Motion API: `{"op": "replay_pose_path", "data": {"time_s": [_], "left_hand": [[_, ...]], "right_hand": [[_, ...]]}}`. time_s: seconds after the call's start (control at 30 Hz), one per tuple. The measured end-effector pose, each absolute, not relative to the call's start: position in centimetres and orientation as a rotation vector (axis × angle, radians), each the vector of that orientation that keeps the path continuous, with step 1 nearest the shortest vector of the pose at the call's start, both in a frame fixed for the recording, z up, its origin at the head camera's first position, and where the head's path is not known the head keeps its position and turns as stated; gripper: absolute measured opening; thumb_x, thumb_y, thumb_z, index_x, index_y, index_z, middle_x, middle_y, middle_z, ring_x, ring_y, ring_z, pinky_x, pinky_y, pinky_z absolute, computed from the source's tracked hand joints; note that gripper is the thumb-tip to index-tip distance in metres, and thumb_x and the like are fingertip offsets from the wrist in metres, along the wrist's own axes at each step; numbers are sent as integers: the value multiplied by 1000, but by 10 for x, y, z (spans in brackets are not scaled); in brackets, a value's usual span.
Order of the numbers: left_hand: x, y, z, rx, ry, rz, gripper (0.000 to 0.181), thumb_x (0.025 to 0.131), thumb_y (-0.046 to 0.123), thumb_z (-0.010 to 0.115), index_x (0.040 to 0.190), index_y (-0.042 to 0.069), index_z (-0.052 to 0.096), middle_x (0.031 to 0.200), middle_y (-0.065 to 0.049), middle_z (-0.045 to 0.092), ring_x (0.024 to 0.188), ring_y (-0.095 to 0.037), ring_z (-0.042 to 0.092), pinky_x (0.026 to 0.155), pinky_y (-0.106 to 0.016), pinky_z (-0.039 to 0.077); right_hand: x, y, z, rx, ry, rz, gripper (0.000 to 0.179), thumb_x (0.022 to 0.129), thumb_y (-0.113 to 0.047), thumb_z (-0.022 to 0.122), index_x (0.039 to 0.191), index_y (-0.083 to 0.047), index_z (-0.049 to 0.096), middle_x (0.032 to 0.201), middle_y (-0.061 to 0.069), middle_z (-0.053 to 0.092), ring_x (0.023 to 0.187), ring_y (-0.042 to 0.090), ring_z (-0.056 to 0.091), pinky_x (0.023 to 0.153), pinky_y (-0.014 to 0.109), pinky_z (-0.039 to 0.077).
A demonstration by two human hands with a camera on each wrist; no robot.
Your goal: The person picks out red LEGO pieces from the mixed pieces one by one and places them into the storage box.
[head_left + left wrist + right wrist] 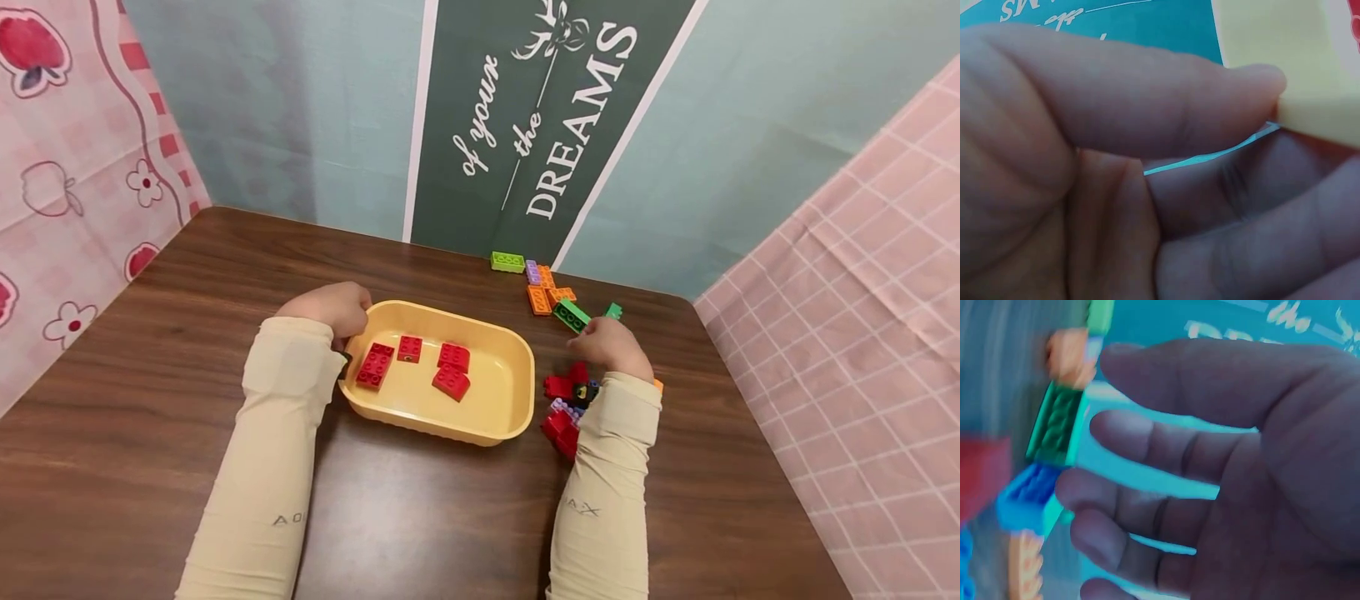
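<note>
My left hand (333, 308) grips the left rim of a yellow plastic basin (495, 400). In the left wrist view the thumb (1197, 94) lies against the yellow wall, with the fingers curled below. Several red toy bricks (375, 367) lie inside the basin. To its right, my right hand (617, 346) hovers beside a dark green brick (572, 317). The right wrist view shows its fingers (1122, 431) parted and holding nothing, close to the green brick and a blue brick (1029, 497).
Below my right hand lies a pile of red bricks (561, 429), with purple and dark pieces among them. Farther back are orange bricks (538, 300), a small purple brick (532, 272) and a lime green brick (507, 262) near the back wall. Patterned cloths border the brown table (420, 517).
</note>
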State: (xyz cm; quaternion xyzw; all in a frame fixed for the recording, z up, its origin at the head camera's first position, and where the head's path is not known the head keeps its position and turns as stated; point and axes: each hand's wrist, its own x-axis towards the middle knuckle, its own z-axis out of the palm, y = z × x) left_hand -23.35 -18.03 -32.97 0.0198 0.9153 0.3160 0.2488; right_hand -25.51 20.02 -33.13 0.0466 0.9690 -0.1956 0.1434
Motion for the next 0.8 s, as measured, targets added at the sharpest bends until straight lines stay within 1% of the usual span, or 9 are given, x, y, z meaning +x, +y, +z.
{"op": "replay_pose_path", "data": {"time_s": [0.07,0.1,0.17,0.23,0.37,0.47,0.6,0.73,0.8], "left_hand": [[-233,-181,-329,54,2493,862,36,92,2,43,126,-3,56,88,-15,58,60,-22,54,56,-29,48],[-233,-181,-329,56,2490,866,37,92,2,43,127,-4,55,87,-15,58,61,-22,54,56,-30,48],[-232,-181,-328,55,2483,871,38,93,1,42,128,-4,54,86,-15,58,61,-22,54,57,-30,48],[-232,-181,-328,52,2476,874,39,93,1,42,130,-4,53,85,-15,57,61,-22,54,57,-30,48],[-232,-180,-328,47,2473,875,40,92,1,42,130,-4,53,84,-15,58,61,-22,54,57,-30,47],[-232,-179,-328,45,2477,873,40,92,1,42,130,-4,54,84,-15,57,61,-22,54,56,-29,47],[-232,-179,-328,37,2475,870,40,92,1,42,131,-4,53,84,-15,58,61,-22,54,56,-29,47],[-232,-178,-327,37,2475,867,41,92,1,42,132,-4,53,86,-16,58,62,-22,54,56,-30,47],[-232,-179,-327,36,2477,868,41,92,1,42,132,-4,53,88,-16,58,62,-22,54,56,-30,48]], "right_hand": [[-255,211,-334,191,2777,-564,31,95,-26,67,73,-5,59,64,4,45,64,21,44,58,33,41],[-255,215,-336,211,2762,-571,31,94,-27,67,76,-4,61,66,4,47,67,22,45,59,33,42],[-256,221,-340,263,2718,-591,29,94,-28,69,84,-1,66,71,7,50,72,24,48,61,34,43],[-256,223,-344,313,2666,-609,32,93,-30,70,94,2,69,78,10,55,80,26,50,65,34,46],[-257,225,-352,380,2600,-609,41,93,-31,71,110,7,66,96,17,59,92,31,52,71,37,49],[-258,224,-354,385,2619,-601,40,94,-30,69,110,7,65,96,17,58,91,32,53,71,37,49],[-255,220,-344,312,2742,-699,31,97,-27,61,103,3,63,92,15,58,85,30,52,68,36,47],[-254,210,-331,154,2832,-909,27,98,-24,54,109,1,54,101,17,56,86,31,55,69,34,50],[-254,202,-325,61,2808,-1010,27,100,-22,51,115,0,50,105,19,58,87,35,60,72,37,55]]}}
